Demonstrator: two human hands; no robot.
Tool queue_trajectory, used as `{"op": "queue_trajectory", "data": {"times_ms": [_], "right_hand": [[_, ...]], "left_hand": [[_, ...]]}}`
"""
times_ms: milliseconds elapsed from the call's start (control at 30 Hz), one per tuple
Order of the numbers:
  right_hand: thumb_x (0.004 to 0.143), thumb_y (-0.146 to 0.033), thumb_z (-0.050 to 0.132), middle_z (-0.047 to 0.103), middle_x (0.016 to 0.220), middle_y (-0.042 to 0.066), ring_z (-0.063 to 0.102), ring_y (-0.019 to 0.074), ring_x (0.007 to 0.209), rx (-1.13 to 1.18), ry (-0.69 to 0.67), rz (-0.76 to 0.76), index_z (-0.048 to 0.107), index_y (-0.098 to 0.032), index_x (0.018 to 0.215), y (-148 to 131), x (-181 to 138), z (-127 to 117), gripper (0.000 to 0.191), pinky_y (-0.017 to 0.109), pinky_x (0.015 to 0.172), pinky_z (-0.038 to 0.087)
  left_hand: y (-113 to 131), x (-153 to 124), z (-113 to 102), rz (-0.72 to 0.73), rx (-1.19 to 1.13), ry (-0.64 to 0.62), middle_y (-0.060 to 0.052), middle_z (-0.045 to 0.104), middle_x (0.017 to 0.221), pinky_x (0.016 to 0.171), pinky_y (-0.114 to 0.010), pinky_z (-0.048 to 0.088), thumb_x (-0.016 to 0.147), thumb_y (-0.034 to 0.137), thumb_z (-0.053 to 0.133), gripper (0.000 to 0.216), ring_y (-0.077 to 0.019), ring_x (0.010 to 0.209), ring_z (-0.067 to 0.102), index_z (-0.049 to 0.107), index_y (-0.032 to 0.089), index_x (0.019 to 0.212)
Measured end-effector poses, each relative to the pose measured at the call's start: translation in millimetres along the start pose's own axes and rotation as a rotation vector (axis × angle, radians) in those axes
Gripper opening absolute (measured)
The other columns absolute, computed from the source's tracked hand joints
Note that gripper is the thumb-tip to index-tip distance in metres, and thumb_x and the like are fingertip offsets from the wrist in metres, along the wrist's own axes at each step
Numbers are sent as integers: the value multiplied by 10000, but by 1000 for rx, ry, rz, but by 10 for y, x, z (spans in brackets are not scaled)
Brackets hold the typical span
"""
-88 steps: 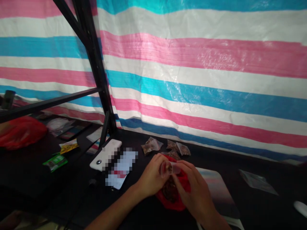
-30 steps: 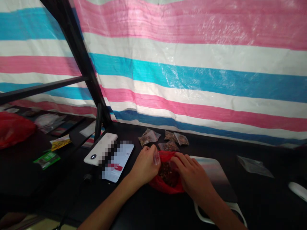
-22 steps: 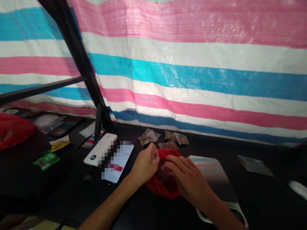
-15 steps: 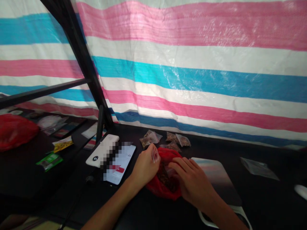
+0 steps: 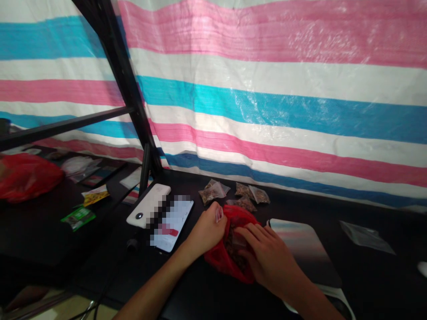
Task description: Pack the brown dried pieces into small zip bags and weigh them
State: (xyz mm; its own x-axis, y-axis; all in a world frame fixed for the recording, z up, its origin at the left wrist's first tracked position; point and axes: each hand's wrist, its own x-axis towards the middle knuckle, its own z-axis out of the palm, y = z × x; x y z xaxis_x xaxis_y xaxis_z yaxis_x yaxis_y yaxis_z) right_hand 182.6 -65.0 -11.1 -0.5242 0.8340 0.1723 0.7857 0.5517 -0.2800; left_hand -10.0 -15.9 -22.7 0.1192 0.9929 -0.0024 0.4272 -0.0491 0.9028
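Note:
A red plastic bag [image 5: 223, 262] full of dark brown bits lies open on the black table in front of me. My left hand [image 5: 206, 232] is closed, pinching a small clear bag [image 5: 219, 215] at the red bag's left rim. My right hand [image 5: 267, 258] reaches into the red bag's mouth with its fingers curled among the brown bits; what they hold is hidden. Just beyond lie several small clear packets [image 5: 213, 191] filled with the same brown stuff.
A white power bank [image 5: 147, 205] and a phone [image 5: 172, 218] lie to the left. A shiny flat scale [image 5: 305, 249] sits right of the bag, an empty clear bag [image 5: 367, 232] farther right. A black frame post [image 5: 126, 89] and a striped tarp [image 5: 267, 102] stand behind. Another red bag [image 5: 26, 175] lies far left.
Earlier both hands held a small clear bag above the red bag. Since then they came down; my right hand went into the red bag while my left stayed at its rim.

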Motion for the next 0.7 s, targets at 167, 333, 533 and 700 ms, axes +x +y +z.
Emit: {"op": "queue_trajectory", "data": {"times_ms": [167, 333, 533, 700], "right_hand": [[883, -132, 633, 697, 1088, 72, 624, 286, 1012, 0, -20, 145, 667, -215, 1141, -57, 10, 1, 273, 446, 901, 421], [886, -131, 602, 693, 1095, 95, 619, 295, 1026, 1, -9, 202, 665, -196, 1111, -85, 35, 9, 242, 456, 927, 423], [846, -50, 579, 699, 1144, 68, 619, 258, 1054, 126, 16, 195, 644, -225, 1152, -44, 38, -45, 359, 412, 935, 426], [860, -78, 599, 706, 1103, 52, 624, 250, 1035, 119, -2, 139, 661, -238, 1124, -77, 27, -112, 315, 419, 956, 427]], "left_hand": [[-17, 24, 51, -25, -186, -19, 61, 459, 675, 611, -243, 333, 812, 145, 488, 140, -122, 653, 435, 433, 219, 707], [69, -2, 68, -77, -318, -62, 59, 461, 688, 617, -239, 355, 809, 198, 496, 101, -117, 648, 435, 452, 213, 719], [45, 39, 65, -81, -398, -4, 51, 501, 702, 637, -243, 387, 810, 243, 545, 93, -128, 662, 472, 477, 210, 755], [-26, 101, 73, -40, -312, 102, 57, 475, 677, 644, -244, 386, 811, 197, 527, 105, -130, 652, 469, 459, 218, 734]]}}
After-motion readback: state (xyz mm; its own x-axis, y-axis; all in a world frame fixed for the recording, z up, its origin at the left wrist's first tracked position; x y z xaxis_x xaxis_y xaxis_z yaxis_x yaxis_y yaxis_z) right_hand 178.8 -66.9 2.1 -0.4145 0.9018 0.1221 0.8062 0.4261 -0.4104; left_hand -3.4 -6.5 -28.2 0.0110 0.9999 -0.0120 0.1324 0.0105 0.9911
